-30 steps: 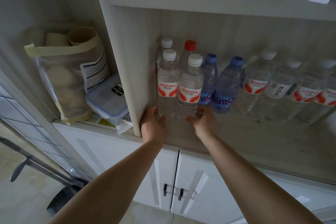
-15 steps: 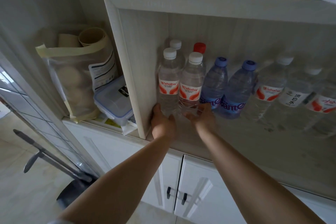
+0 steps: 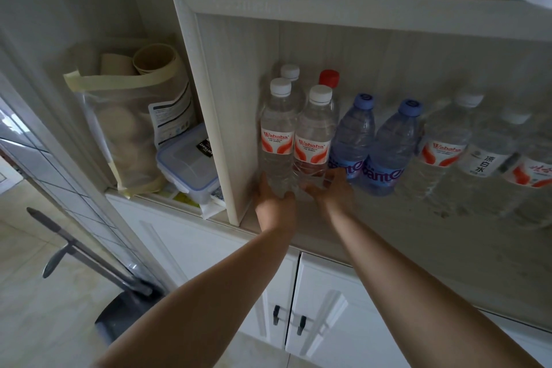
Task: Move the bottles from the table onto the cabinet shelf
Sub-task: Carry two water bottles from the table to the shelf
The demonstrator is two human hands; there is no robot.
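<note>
Two clear Wahaha bottles with white caps stand side by side at the left end of the cabinet shelf point(image 3: 388, 236). My left hand point(image 3: 273, 205) grips the base of the left Wahaha bottle point(image 3: 276, 131). Around the base of the right Wahaha bottle point(image 3: 313, 140) my right hand point(image 3: 331, 191) is closed. Behind them stand a white-capped bottle point(image 3: 290, 72) and a red-capped bottle point(image 3: 328, 78). To the right are two blue bottles point(image 3: 354, 131) and several more clear bottles point(image 3: 442, 140).
The shelf's left side panel point(image 3: 227, 116) stands close to my left hand. Left of it sit a bag of rolls point(image 3: 125, 116) and a lidded plastic box point(image 3: 185, 164). White cabinet doors point(image 3: 316, 308) are below. A dustpan handle point(image 3: 89, 254) leans on the floor at left.
Both hands have closed tighter on the two front bottles' bases, and the pair sits a little further left and back against the side panel. My view has come nearer.
</note>
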